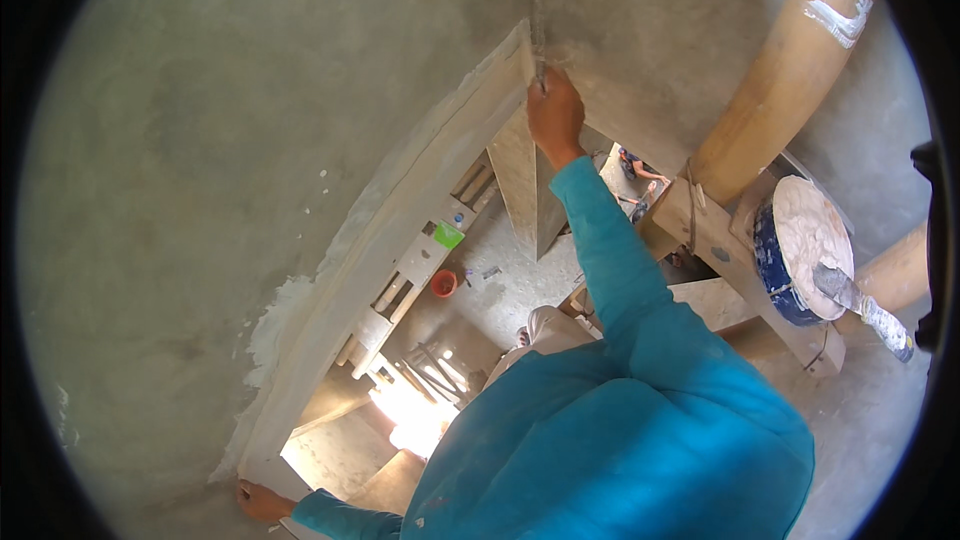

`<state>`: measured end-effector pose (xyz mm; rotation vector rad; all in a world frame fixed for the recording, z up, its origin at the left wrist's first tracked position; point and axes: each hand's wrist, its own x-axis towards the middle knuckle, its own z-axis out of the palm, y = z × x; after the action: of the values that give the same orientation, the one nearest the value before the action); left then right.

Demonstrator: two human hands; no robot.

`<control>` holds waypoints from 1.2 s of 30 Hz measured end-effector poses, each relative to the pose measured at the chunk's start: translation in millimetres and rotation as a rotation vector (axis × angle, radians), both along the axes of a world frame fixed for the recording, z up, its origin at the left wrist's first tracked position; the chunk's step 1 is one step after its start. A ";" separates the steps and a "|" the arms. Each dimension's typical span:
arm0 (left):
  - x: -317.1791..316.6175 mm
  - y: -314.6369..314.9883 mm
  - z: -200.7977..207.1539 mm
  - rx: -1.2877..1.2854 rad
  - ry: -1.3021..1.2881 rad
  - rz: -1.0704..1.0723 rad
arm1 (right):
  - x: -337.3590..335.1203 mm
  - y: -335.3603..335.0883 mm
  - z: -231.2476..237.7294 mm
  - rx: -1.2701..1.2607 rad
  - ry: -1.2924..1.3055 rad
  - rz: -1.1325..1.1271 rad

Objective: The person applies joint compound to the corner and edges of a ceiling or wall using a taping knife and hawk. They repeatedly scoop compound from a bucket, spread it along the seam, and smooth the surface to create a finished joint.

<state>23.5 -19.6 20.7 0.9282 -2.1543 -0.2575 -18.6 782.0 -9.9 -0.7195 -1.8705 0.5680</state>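
High at the centre, my right hand (pixel 556 118) is closed at a corner of the grey plastered surface, beside a thin dark line or tool too small to make out. My left hand (pixel 264 502) is far off at the lower left, its fingers closed at the other end of a long pale edge (pixel 350 285). Whatever the left fingers hold is hidden. Along this edge runs a rough band of white plaster (pixel 280 325). On the right sits a blue bucket (pixel 775 270) filled with whitish paste (pixel 810 230). A plaster-crusted putty knife (pixel 868 308) rests across its rim.
A thick wooden pole (pixel 785 70) with a white smear slants at the right. Planks (pixel 735 265) are tied there with wire. Far below are a red bucket (pixel 444 283), a green sheet (pixel 447 234) on boards, and another person (pixel 635 168).
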 end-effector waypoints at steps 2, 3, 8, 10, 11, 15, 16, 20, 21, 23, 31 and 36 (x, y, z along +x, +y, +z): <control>-0.3 -2.0 -1.2 -0.001 -0.026 0.015 | -13.2 -15.4 1.0 0.091 0.085 -0.020; -0.2 -3.0 -2.0 -0.004 -0.046 0.037 | -11.7 -32.2 -1.3 0.029 -0.022 0.022; -1.1 -6.7 -3.8 0.015 -0.010 0.021 | 34.0 -127.7 -18.4 0.022 0.008 0.364; -1.0 -7.1 -4.0 0.045 0.021 -0.016 | 41.6 -123.7 -21.8 -0.028 0.013 0.395; -0.7 -7.1 -3.7 0.024 0.007 -0.003 | 39.3 -106.5 -22.2 -0.016 0.020 0.319; 1.6 -3.9 -0.5 0.014 -0.011 0.018 | 20.1 -19.5 -23.3 -0.044 -0.011 0.065; 1.5 -1.9 0.6 0.059 0.013 -0.001 | 13.3 -4.2 -22.0 -0.112 -0.021 0.070; 0.6 6.0 4.6 0.036 -0.028 0.022 | -7.0 -27.4 -20.2 -0.030 0.039 -0.031; 0.6 6.9 4.9 0.035 -0.034 0.024 | -7.1 -46.6 -20.7 -0.103 -0.027 0.024; 0.2 6.7 4.6 0.023 -0.019 0.010 | 4.7 -88.3 -25.2 -0.152 -0.007 0.158; -1.0 -13.7 -3.7 0.023 -0.028 0.022 | 21.5 -38.4 -9.3 -0.116 -0.060 0.070; -1.2 -10.4 -5.4 0.029 0.069 -0.020 | -0.1 -54.7 18.5 0.044 0.094 0.109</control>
<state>22.3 -30.0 15.3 0.9015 -2.1021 -0.3263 -18.7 727.4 8.6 -0.5553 -1.8368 0.6175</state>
